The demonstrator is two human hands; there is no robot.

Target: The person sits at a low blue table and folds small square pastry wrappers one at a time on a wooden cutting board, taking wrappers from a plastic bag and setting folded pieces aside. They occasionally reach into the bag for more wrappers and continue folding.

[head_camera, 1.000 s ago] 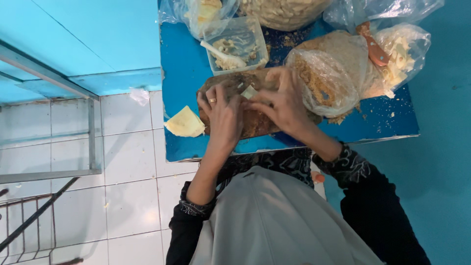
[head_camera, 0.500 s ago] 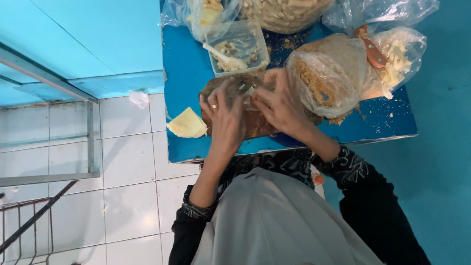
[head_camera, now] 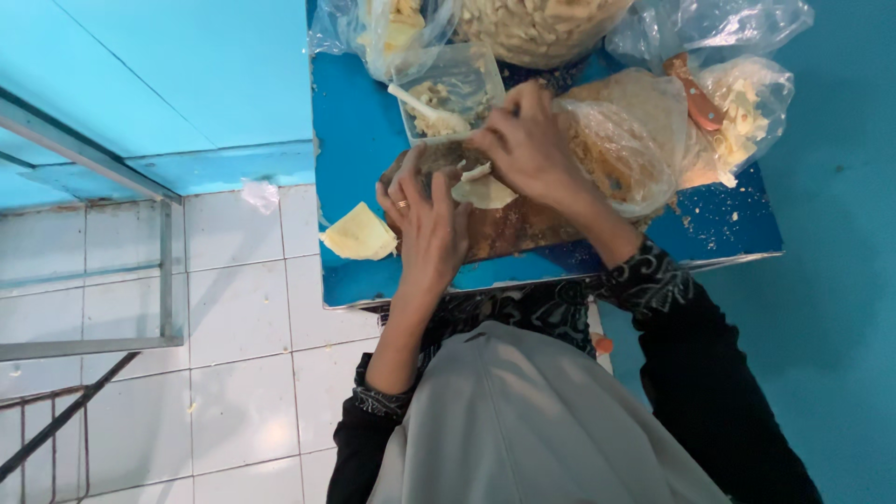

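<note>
A pale, thin dough wrapper [head_camera: 487, 192] lies on a round brown board [head_camera: 532, 229] on the blue table [head_camera: 355, 140]. My left hand [head_camera: 427, 229], with a ring on one finger, rests flat on the board with its fingertips at the wrapper's left edge. My right hand [head_camera: 527, 140] is above the wrapper and pinches a small white bit at its top edge. Just beyond it is a clear plastic tub [head_camera: 455, 86] of filling with a white spoon [head_camera: 420, 103] in it. A folded pale wrapper [head_camera: 359, 233] lies at the table's left edge.
Clear plastic bags [head_camera: 635, 140] of pale and brown food crowd the table's far and right side. A brown-handled knife [head_camera: 695, 93] lies among them. Crumbs dot the table at the right. White floor tiles [head_camera: 233, 317] and a metal frame [head_camera: 168, 271] are to the left.
My right hand has moved off the board's middle toward the tub. The wrapper between my hands is now uncovered. My left hand has stayed on the board.
</note>
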